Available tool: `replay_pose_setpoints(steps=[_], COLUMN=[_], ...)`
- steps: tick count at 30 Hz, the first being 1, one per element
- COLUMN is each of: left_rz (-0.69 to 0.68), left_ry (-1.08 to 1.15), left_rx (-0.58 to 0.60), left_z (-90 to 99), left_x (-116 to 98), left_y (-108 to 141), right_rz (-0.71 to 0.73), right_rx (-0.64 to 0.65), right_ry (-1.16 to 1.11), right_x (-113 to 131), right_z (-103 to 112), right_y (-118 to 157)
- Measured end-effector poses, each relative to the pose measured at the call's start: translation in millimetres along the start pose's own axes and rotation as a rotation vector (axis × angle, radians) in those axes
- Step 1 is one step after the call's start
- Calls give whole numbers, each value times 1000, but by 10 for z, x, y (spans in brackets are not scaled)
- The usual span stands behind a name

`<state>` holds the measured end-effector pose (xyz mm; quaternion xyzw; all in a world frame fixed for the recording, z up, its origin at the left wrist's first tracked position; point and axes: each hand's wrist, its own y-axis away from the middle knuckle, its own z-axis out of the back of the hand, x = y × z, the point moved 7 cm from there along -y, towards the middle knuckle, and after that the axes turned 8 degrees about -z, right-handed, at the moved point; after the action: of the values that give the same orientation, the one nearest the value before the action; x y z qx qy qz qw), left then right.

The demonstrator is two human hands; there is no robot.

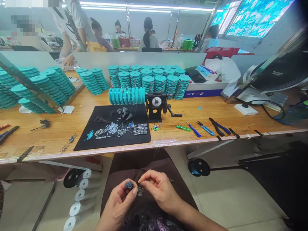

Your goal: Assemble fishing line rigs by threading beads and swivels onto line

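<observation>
- The left hand [117,205] is closed around a round, dark blue beaded ball [129,185], gripping it between thumb and fingertips above the person's lap.
- The right hand [160,189] is curled into a pinch just beside the ball, its fingertips [145,183] gripping a small cluster of thin dark wires [140,191].
- Both hands are off the tabletop, over a dark brown lap cloth [146,163], below the front edge of the wooden tabletop [192,109].
- A black rectangular mat [134,139] lies near the front edge at mid-tabletop, carrying wire sprays, silvery beads and small grey blocks.
- Just beyond it stands a black hand-cranked winder with a round dial [156,102], holding a row of teal plastic spools [126,96].
- More stacked teal spools [160,82] crowd toward the far edge.
- Blue-handled pliers [218,126] lie near the front edge toward the right.
- Beyond a low white partition [139,61], a seated co-worker [148,40] faces away.
</observation>
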<state>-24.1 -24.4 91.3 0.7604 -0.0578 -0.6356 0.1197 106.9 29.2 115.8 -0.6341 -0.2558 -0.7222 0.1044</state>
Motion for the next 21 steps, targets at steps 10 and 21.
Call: replay_pose_setpoints(steps=[10, 21], left_rz=[36, 30], left_ry=[18, -37], left_rx=[12, 71], left_z=[9, 6], left_x=[54, 83], left_y=[16, -5], right_rz=[42, -5], right_rx=[14, -51], right_ry=[240, 130], right_x=[41, -117], right_z=[-4, 47], right_y=[66, 0])
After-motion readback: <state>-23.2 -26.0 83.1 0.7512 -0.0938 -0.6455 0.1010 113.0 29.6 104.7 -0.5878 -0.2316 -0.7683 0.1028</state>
